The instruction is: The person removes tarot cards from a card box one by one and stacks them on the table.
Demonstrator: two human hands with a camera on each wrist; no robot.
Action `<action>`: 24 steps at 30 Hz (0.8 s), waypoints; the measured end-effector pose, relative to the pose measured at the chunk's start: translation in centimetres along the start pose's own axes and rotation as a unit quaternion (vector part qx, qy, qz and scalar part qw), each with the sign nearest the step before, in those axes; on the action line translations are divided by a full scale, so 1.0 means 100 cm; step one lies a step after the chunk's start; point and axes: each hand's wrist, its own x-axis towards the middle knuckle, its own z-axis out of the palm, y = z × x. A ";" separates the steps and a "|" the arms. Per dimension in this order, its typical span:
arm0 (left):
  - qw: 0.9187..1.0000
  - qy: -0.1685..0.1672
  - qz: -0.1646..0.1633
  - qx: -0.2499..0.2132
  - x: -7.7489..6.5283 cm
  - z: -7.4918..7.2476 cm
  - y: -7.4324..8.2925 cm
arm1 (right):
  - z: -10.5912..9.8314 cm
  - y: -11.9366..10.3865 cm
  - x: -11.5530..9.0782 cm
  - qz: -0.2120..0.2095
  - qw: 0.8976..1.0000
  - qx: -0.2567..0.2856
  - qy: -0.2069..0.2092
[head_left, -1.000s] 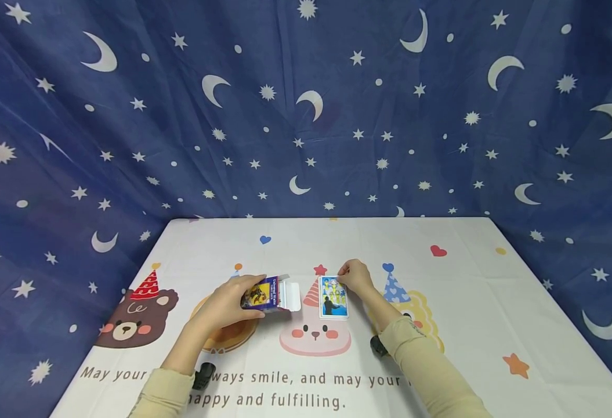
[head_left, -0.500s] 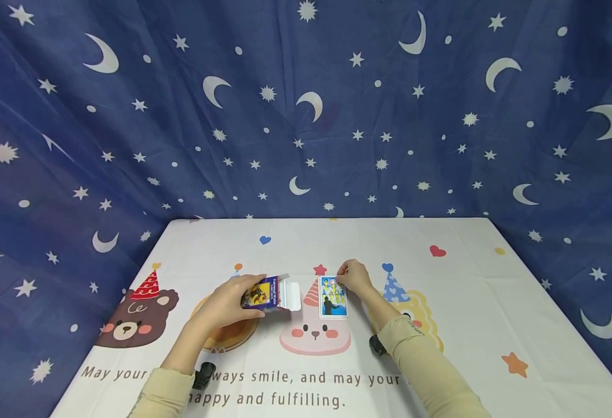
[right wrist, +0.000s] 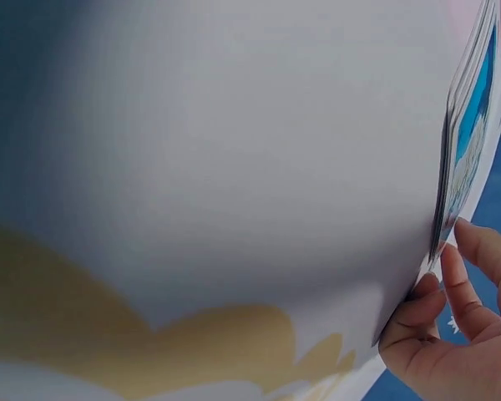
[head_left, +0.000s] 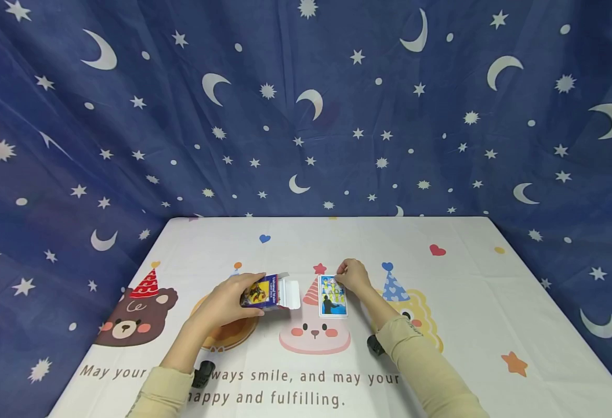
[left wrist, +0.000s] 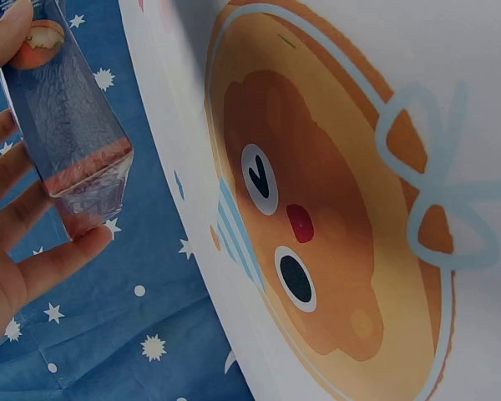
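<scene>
On the left, my left hand (head_left: 227,301) grips a blue-and-yellow tarot card box (head_left: 261,292) from its left end, thumb near and fingers far. The box's white end flap (head_left: 291,294) stands open toward the right. In the left wrist view the box (left wrist: 67,109) shows clear plastic wrap on its end. Just right of it, a neat stack of tarot cards (head_left: 332,305) lies face up, its top card blue and yellow. My right hand (head_left: 355,276) pinches the stack's upper right corner. Thumb and fingertips meet the corner of the stack (right wrist: 469,125) in the right wrist view.
A white tablecloth (head_left: 311,244) printed with cartoon animals and lettering covers the table. Blue curtains (head_left: 306,116) with moons and stars enclose the back and sides. Black wrist devices, one on the left wrist (head_left: 203,374) and one on the right (head_left: 375,345), sit close to the tabletop.
My right fingertips have shifted very slightly left over the stack's upper corner. The box, the left hand and the stack stay in place.
</scene>
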 end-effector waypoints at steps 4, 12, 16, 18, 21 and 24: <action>1.000 0.000 0.003 0.000 0.000 0.000 -0.002 | -0.006 0.003 -0.001 0.017 0.999 0.028 -0.006; 1.000 0.002 -0.003 0.005 0.000 0.001 -0.005 | -0.014 0.006 0.000 0.046 0.996 0.070 -0.021; 1.000 0.003 0.001 0.006 0.000 0.002 -0.005 | -0.013 0.005 -0.001 0.049 0.996 0.076 -0.023; 1.000 0.003 -0.001 0.007 0.000 0.002 -0.005 | -0.013 0.005 -0.001 0.048 0.996 0.077 -0.023; 1.000 0.003 -0.002 0.007 0.000 0.002 -0.006 | -0.013 0.004 -0.002 0.047 0.996 0.077 -0.023; 1.000 0.001 -0.004 0.007 0.000 0.002 -0.005 | -0.013 0.003 -0.002 0.046 0.996 0.074 -0.023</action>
